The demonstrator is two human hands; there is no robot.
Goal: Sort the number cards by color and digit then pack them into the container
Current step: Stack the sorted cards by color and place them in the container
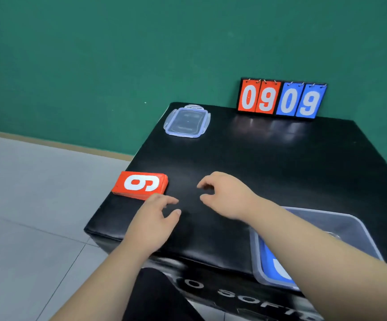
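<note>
Both hands hover low over the black tabletop (pixel 257 158), and neither one holds anything. The left hand (pixel 155 212) has its fingers loosely curled and its thumb spread out, right by the near corner of a stack of red cards (pixel 141 185) at the table's left edge; whether the fingertips touch the stack, I cannot tell. The top card of that stack shows a white 9, lying sideways. The right hand (pixel 225 195) sits just beside the left, its fingers bent downward in a relaxed claw with a narrow gap to the thumb. Under the right forearm, at the near right corner, stands the clear plastic container (pixel 361 230) with a blue card (pixel 278 267) lying flat inside it — only part of its white digit shows, too little to read. At the far left corner lies the container's clear lid (pixel 186 122), well apart from the container. Against the green wall (pixel 118 54) stands a flip scoreboard (pixel 281 99) reading 09 in red and 09 in blue.
</note>
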